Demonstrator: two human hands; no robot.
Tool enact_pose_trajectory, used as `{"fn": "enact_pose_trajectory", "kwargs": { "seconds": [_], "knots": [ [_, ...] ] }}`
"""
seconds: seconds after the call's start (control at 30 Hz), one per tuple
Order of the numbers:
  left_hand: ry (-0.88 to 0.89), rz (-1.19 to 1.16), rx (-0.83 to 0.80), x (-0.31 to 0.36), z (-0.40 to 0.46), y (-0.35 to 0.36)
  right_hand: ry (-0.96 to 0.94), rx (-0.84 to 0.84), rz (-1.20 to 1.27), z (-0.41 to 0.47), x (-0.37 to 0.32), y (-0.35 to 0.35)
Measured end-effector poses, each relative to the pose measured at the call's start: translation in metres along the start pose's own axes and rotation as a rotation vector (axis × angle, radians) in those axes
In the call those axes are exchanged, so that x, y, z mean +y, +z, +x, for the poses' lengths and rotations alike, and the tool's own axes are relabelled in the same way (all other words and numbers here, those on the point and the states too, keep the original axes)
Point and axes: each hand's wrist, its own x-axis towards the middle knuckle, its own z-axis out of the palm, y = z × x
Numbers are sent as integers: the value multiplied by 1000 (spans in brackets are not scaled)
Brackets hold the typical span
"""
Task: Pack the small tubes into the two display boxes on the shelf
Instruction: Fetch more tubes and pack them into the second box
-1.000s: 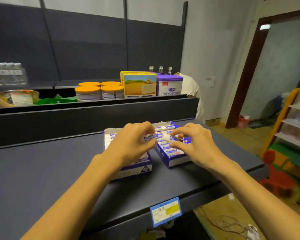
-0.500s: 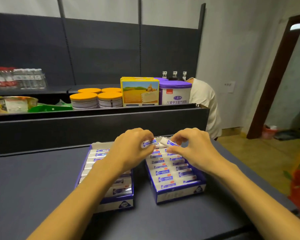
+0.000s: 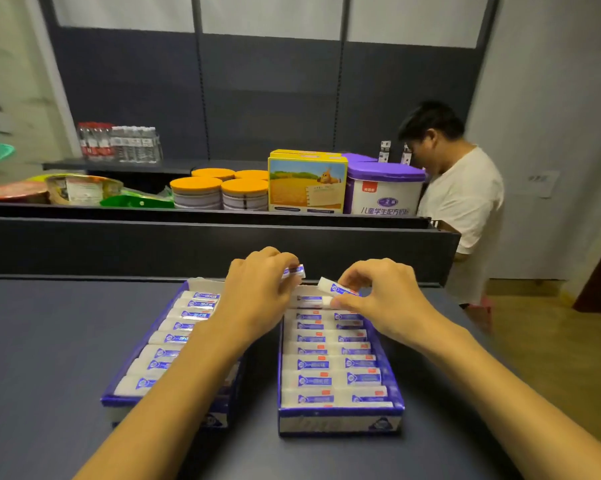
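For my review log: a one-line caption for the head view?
Left hand and right hand each pinch a small tube above two nearly full display boxes.

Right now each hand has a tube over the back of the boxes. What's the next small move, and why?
Probably lower the right hand to lay its tube in the back row of the right box; it hovers just above that row, whose right side looks unfilled.

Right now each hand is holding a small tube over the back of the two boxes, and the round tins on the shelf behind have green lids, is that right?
Not quite: the lids of the round tins are orange, as the head view shows. The rest holds: the left hand and the right hand each pinch a small tube over the back of the two boxes.
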Motion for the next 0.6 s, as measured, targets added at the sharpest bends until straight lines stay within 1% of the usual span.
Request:
{"fn": "enact_pose_trajectory", "kwargs": {
  "seconds": [0.2, 0.33, 0.47, 0.6],
  "knots": [
    [-50, 18, 23, -8, -1, -1, -70, -38, -53, 7, -3, 10],
    [-76, -16, 49, -12, -3, 1, -126, -61, -136, 14, -11, 18],
    [-74, -23, 76, -12, -3, 1, -154, -69, -225, 15, -14, 26],
    [-61, -26, 79, -12, -4, 2, -170, -70, -248, 13, -14, 31]
  ]
}}
